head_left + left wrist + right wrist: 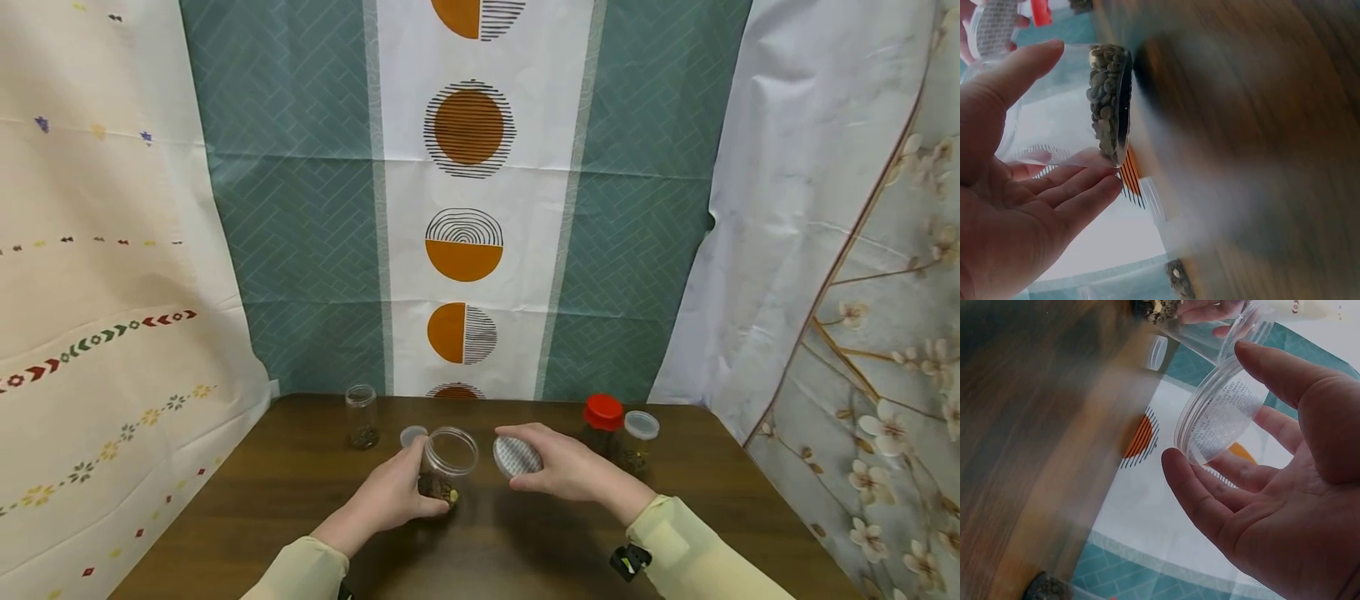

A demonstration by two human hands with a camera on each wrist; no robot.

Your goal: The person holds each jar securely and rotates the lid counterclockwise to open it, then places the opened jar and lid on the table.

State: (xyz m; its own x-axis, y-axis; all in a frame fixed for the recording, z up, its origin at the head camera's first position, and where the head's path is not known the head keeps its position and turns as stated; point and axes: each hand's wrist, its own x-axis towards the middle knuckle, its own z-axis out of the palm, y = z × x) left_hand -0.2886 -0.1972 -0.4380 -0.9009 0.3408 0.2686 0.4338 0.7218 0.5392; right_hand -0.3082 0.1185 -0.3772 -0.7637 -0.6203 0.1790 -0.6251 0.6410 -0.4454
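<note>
Red-lidded jar point(603, 414) stands near the right end of the bench point(285, 500), its base hidden by the right arm point(705, 550); a small loose lid point(412, 434) is partly covered by the left grip point(392, 492), whose fingers and thumb clamp an open jar point(452, 454). Whether the open jar's base touches the bench is hard to tell. It is see-through, wide-mouthed and tilted, with brown, flattish pieces point(1105, 100) at the bottom. Just beside its rim, the right grip point(553, 463) pinches a round printed lid point(517, 457) by the edge, the lettering too small to read.
</note>
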